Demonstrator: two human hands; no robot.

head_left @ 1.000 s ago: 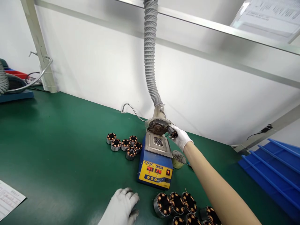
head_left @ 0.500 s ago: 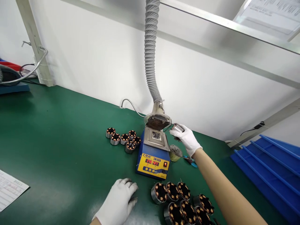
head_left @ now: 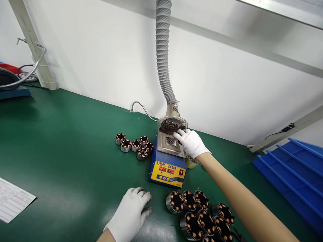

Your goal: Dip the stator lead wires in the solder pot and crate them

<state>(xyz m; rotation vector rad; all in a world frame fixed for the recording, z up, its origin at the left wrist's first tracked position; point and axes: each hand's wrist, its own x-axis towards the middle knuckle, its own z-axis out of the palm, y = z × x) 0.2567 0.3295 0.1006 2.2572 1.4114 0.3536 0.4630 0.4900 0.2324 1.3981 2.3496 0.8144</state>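
Observation:
My right hand (head_left: pixel 192 144), in a white glove, is at the right side of the solder pot (head_left: pixel 168 167), its fingertips over the pot's upper right edge. Its fingers are closed round a motor stator, which the hand almost wholly hides. Dull, speckled metal shows in the pot's square opening (head_left: pixel 171 141). My left hand (head_left: pixel 130 212), also gloved, lies on the green table in front of the pot, fingers loosely apart and holding nothing. To its right stand several larger stators with copper windings (head_left: pixel 176 201). Several more stators (head_left: pixel 136 145) are grouped left of the pot.
A grey extraction hose (head_left: pixel 163 50) with a round hood (head_left: pixel 161 121) hangs just behind the pot. A yellowish tub (head_left: pixel 191 164) stands partly hidden beneath my right hand. Blue trays (head_left: pixel 292 178) are at the right, and a printed sheet (head_left: pixel 15 200) lies at the left.
My right hand has moved left with the stator, from beside the pot to its upper right edge. The view has shifted slightly; my left hand stays resting on the table.

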